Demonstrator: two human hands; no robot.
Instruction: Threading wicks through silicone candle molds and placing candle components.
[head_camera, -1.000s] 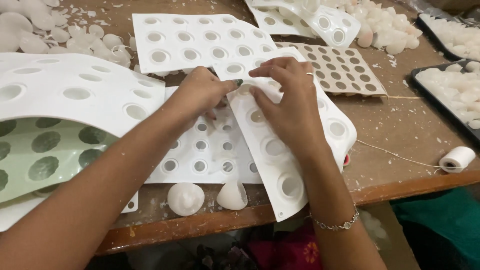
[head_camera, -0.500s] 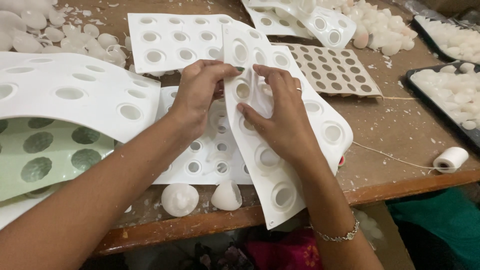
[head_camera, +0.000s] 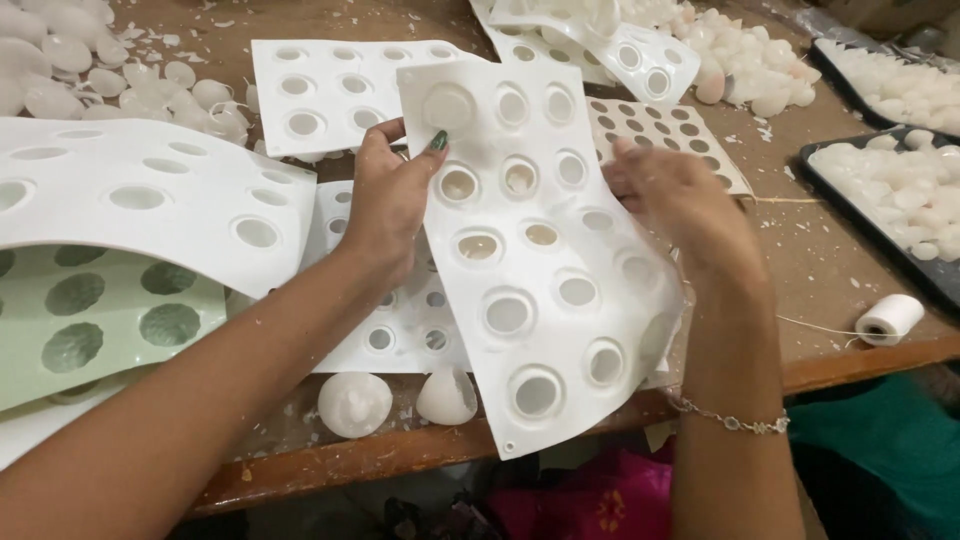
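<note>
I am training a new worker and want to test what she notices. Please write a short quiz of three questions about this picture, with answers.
1. True or false: the left hand grips the left edge of the raised white mould.
2. What lies near the table's right front edge? A) a thread spool B) scissors C) a cup
3. How many loose white pieces lie at the front edge, just left of the mould's lower end?

Key
1. True. The right hand is at its right edge.
2. A, the white spool.
3. Two: a round piece and a cone piece.
</note>
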